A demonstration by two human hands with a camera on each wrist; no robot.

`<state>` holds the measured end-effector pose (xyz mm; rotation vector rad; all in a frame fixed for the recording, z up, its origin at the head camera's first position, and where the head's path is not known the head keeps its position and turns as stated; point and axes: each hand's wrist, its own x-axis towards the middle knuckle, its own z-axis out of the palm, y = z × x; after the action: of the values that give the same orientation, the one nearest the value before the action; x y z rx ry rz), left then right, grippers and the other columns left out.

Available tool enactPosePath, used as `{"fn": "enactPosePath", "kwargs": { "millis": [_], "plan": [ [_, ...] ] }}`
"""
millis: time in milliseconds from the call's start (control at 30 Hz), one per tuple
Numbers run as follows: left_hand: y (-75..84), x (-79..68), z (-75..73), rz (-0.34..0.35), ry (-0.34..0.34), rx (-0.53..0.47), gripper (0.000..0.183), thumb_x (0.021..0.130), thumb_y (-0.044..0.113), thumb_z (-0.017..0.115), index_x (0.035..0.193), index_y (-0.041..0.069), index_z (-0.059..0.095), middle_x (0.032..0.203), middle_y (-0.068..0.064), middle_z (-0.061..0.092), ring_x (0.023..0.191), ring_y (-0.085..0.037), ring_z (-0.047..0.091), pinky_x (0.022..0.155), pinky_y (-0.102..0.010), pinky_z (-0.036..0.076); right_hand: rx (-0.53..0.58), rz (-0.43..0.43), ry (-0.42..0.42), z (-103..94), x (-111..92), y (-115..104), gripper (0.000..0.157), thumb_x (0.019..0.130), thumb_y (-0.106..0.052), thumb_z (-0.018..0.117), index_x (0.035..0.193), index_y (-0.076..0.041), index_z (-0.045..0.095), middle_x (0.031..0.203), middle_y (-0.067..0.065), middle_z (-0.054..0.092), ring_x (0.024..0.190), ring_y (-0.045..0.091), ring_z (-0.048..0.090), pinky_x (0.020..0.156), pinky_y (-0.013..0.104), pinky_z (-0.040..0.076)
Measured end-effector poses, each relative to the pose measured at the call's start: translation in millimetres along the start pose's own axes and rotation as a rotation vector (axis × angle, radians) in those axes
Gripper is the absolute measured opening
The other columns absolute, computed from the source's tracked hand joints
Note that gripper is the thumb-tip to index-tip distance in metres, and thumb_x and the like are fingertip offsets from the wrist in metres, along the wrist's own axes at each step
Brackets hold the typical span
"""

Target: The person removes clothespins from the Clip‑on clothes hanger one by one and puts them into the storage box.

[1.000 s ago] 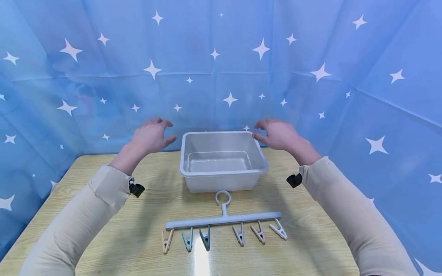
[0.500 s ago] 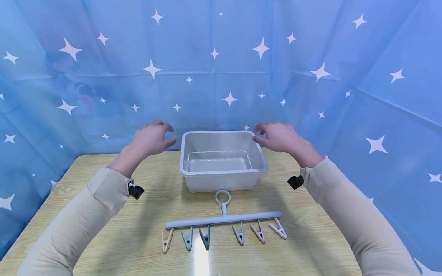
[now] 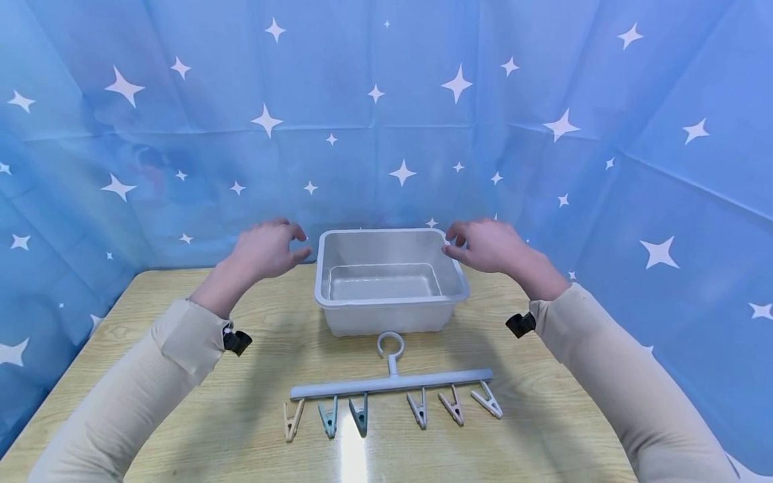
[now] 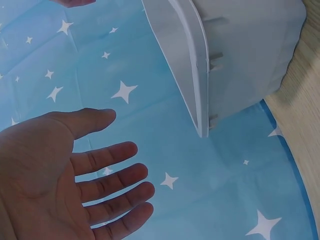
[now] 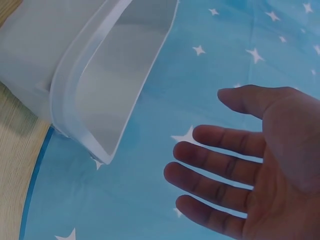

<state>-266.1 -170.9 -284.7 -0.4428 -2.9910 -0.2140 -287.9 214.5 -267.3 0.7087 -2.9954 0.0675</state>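
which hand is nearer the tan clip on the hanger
Left. The left hand is beyond the tan clip, slightly to its left; the right hand is also beyond it, but much farther to the right.

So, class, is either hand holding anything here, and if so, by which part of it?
Nothing is held: in the wrist views, the left hand and the right hand are both open and apart from the grey tub.

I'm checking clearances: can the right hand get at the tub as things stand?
Most likely yes. The right hand holds nothing and is near the right end of the tub; in the right wrist view, nothing stands between them, just a gap.
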Motion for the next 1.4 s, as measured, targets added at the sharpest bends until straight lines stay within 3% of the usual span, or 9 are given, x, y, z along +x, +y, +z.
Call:
{"fn": "enactPosePath", "kwargs": {
  "millis": [333, 667, 1033, 1400],
  "plan": [
    [6.5, -5.5, 6.3, 0.026, 0.001, -0.008, 0.040, 0.098, 0.041, 0.061, 0.124, 0.012, 0.068, 0.128, -0.015, 0.063, 0.109, -0.036, 0.064, 0.083, -0.058, 0.054, -0.007, -0.039, -0.008, 4.7, -6, -3, 0.037, 0.099, -0.041, 0.057, 0.123, -0.014, 0.067, 0.106, 0.005, 0.074, 0.091, 0.022, 0.070, 0.069, 0.044, 0.055],
    [8.6, -11.5, 10.7, 0.036, -0.012, 0.005, 0.040, 0.098, 0.042, 0.060, 0.125, 0.013, 0.068, 0.124, -0.011, 0.066, 0.102, -0.031, 0.067, 0.077, -0.052, 0.056, -0.004, -0.055, -0.009, 9.0, -12, -6, 0.037, 0.099, -0.042, 0.057, 0.121, -0.014, 0.068, 0.104, 0.004, 0.074, 0.089, 0.021, 0.069, 0.069, 0.043, 0.055],
    [10.2, -18.0, 19.4, 0.056, -0.006, -0.012, 0.037, 0.096, 0.043, 0.062, 0.119, 0.015, 0.071, 0.116, -0.007, 0.070, 0.104, -0.029, 0.067, 0.074, -0.053, 0.055, 0.029, -0.066, -0.003, 14.5, -20, -11, 0.034, 0.097, -0.037, 0.061, 0.119, -0.012, 0.069, 0.101, 0.004, 0.074, 0.086, 0.021, 0.069, 0.071, 0.044, 0.055],
    [12.8, -24.7, 26.9, 0.094, -0.013, -0.014, 0.032, 0.096, 0.041, 0.063, 0.108, 0.014, 0.074, 0.103, -0.006, 0.072, 0.091, -0.026, 0.068, 0.068, -0.048, 0.055, 0.032, -0.101, -0.043, 20.8, -25, -13, 0.032, 0.097, -0.037, 0.062, 0.117, -0.013, 0.070, 0.099, 0.002, 0.074, 0.082, 0.017, 0.068, 0.067, 0.039, 0.054]
  ]
}}
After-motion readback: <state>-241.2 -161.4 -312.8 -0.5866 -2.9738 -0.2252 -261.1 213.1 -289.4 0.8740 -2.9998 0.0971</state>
